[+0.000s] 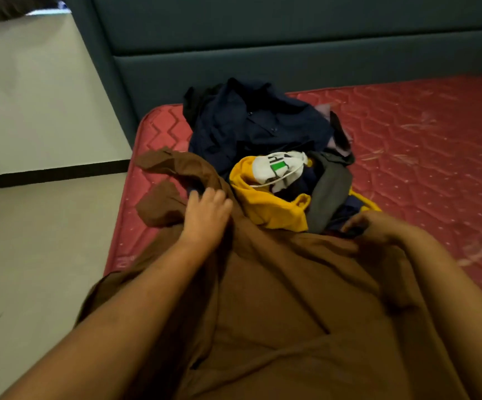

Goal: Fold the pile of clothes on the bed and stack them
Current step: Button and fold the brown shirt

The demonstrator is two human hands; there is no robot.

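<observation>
by the left edge of the mattress (421,140), the brown garment (277,284) trails off the pile (262,140) toward the near edge. left hand (208,215) and right hand (378,226) both have fingers curled into its cloth. guessing it's the first piece; next it needs spreading flat before folding.

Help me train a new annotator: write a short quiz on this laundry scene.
1. True or false: the brown garment lies neatly folded on the mattress.
2. Which garment in the pile lies nearest the headboard? A yellow, B navy shirt, C grey.
3. Fill in: the left hand and right hand both hold the ____ garment.
Key: 1 false; 2 B; 3 brown.
</observation>
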